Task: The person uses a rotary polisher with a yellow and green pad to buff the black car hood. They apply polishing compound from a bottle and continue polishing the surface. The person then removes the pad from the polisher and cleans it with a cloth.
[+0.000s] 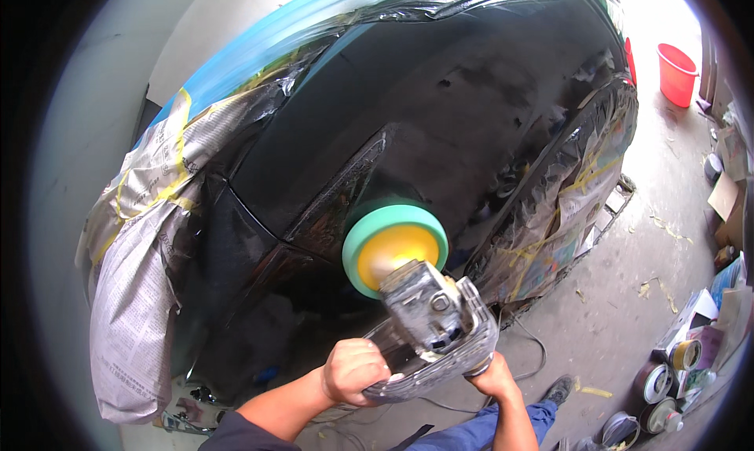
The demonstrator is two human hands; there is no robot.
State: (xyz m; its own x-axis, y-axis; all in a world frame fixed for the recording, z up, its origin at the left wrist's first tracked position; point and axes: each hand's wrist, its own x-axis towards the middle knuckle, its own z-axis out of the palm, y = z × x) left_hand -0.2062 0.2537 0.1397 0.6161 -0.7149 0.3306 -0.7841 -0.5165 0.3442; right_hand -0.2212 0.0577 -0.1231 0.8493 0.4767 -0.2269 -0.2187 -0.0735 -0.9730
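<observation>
I hold a power polisher [428, 309] with both hands, low in the middle of the view. My left hand [355, 371] is wrapped round the left side of its curved dark handle. My right hand [493, 375] grips the tool's rear end, with part of the fingers hidden behind the body. At the far end of the polisher sits a round green foam pad [436, 223] with a yellow middle [404, 251]. The pad is at the glossy black car panel [471, 97]; whether it presses on it I cannot tell.
Newspaper masking [133, 325] with yellow tape covers the car's left part, blue plastic film [236, 54] its far edge. Clear film [542, 231] hangs on the right. A cable [538, 353] trails over the floor. A red bucket [677, 78] and several cans [653, 384] stand at right.
</observation>
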